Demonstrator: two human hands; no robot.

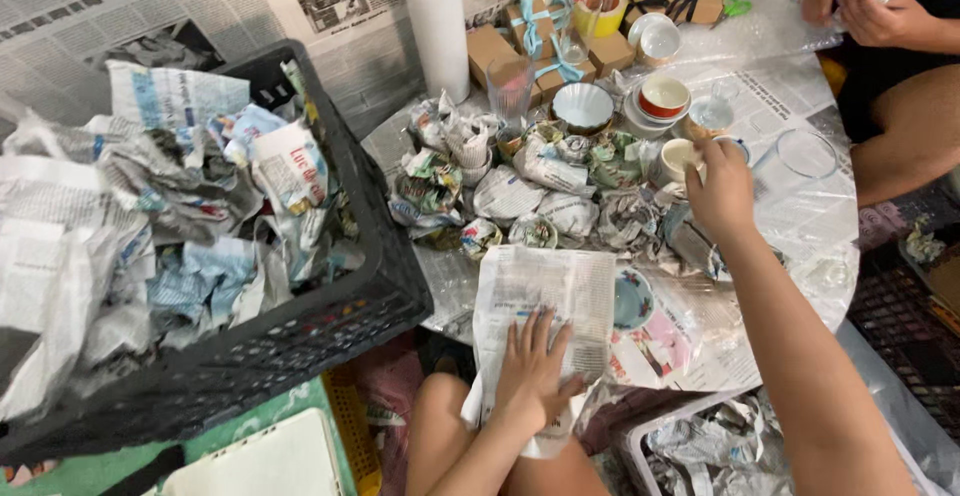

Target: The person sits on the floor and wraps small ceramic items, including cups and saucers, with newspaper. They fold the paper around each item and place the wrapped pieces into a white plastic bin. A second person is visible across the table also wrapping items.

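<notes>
My left hand (537,368) lies flat on a sheet of newspaper (545,296) spread at the near edge of a low table, fingers apart. A small teal bowl (632,299) sits just right of that sheet. My right hand (720,191) reaches forward and closes on a small cream cup (680,159) among crumpled newspaper wads (520,191). Beyond stand a blue-rimmed bowl (583,108), a red and white bowl (664,96) on stacked dishes, and clear drinking glasses (510,86).
A black plastic crate (330,306) full of crumpled newspaper fills the left. A paper towel roll (437,26) and ribboned brown gift boxes (540,41) stand at the back. Another person's hands (860,6) hold paper at top right. A clear bin (700,446) of paper sits at bottom right.
</notes>
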